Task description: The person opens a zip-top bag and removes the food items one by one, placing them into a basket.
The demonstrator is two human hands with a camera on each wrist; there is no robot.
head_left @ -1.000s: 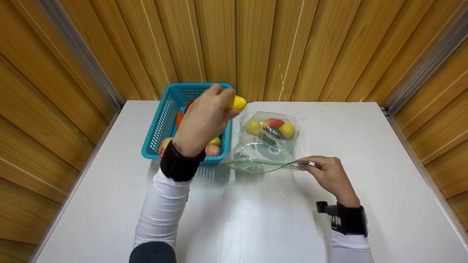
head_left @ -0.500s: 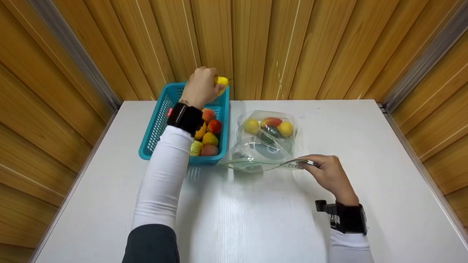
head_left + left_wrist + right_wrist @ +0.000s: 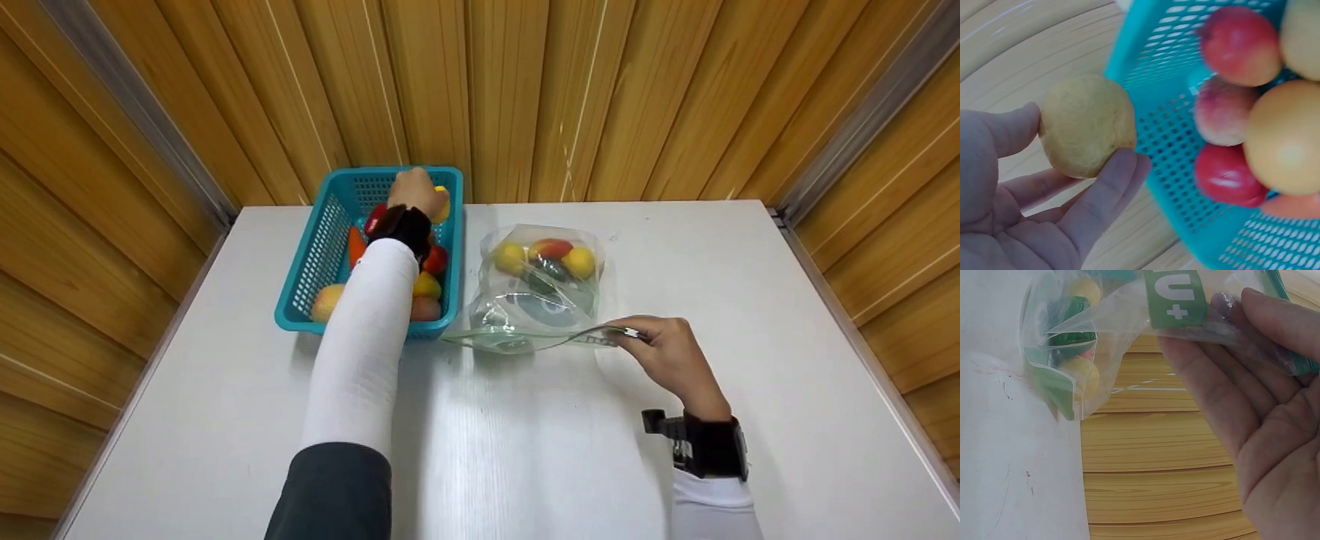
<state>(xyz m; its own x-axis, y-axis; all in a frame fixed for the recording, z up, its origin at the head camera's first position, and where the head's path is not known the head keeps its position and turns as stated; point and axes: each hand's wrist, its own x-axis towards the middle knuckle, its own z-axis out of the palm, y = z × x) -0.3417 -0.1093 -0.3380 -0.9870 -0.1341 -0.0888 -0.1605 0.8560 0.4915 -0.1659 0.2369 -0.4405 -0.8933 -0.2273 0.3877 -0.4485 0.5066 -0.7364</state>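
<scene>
**Fruit in the basket, fruit in the bag, both hands busy**

So the white bench carries everything here, with wood panelling behind it. On the left there's a turquoise basket, long side running away from the person, and just beside it on the right lies a clear zip bag. I figure having them that close keeps both within easy reach.

The bag's mouth points toward the person, with its contents bunched at the far end. Right hand is pinching the right corner of the mouth between thumb and fingers, probably to steady it and stop the opening flopping shut. The two edges do look a bit parted.

Left hand is at the basket's far right corner, with a round yellow fruit gripped between thumb and fingertips. Held by the sides like that, most of it stays out of the palm, which I'd guess makes it simple to let go of. Can't tell how high it sits relative to the rim.

Smaller stuff: the basket has a pale orange round one, an orange carrot-like piece and some reds. In the bag: two yellows, a red-and-yellow one and something dark green.
</scene>
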